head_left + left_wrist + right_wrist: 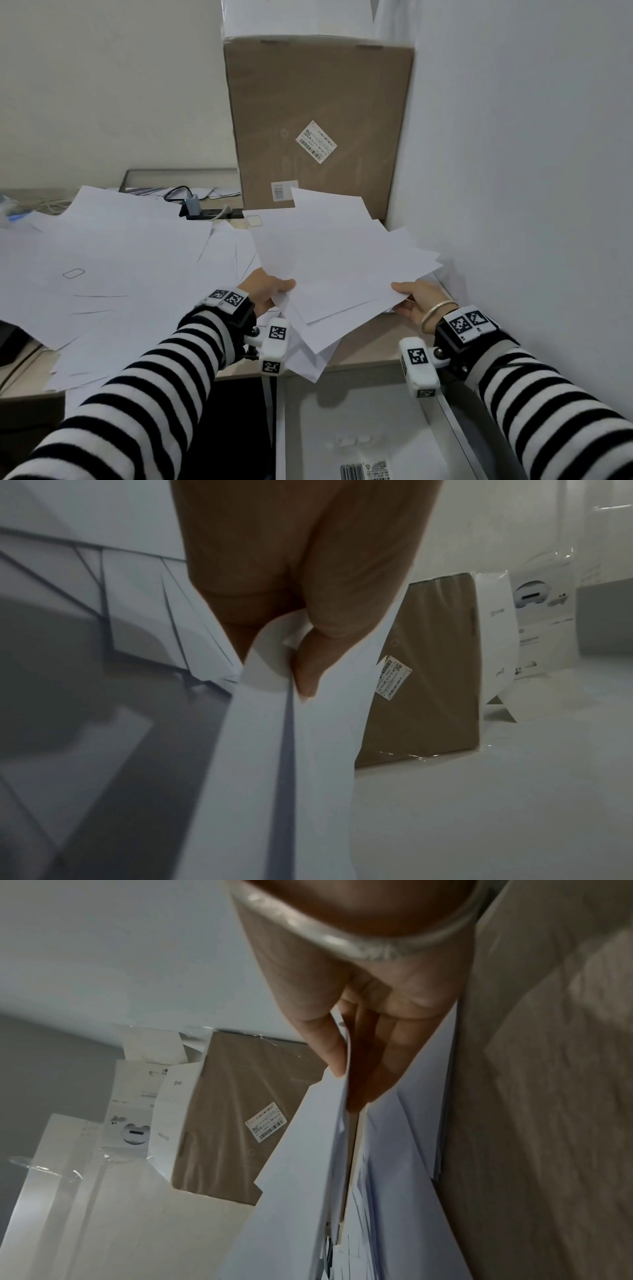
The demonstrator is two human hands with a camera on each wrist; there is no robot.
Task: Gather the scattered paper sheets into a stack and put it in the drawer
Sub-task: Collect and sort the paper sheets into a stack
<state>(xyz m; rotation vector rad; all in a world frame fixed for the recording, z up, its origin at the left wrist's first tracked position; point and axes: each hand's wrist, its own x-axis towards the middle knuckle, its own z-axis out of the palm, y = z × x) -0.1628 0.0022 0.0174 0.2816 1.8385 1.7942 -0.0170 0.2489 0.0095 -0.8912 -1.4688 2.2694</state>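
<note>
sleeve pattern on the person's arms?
Black and white horizontal stripes on both sleeves, clearest in the head view.

Left hand [308,593] pinches fanned paper sheets [308,750], thumb on top. Just right of the sheets, cardboard box [428,669] stands upright; white printed packaging [541,626] right of it.

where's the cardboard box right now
In the head view the cardboard box stands upright at the back of the desk, against the right wall, behind the held sheets.
</note>
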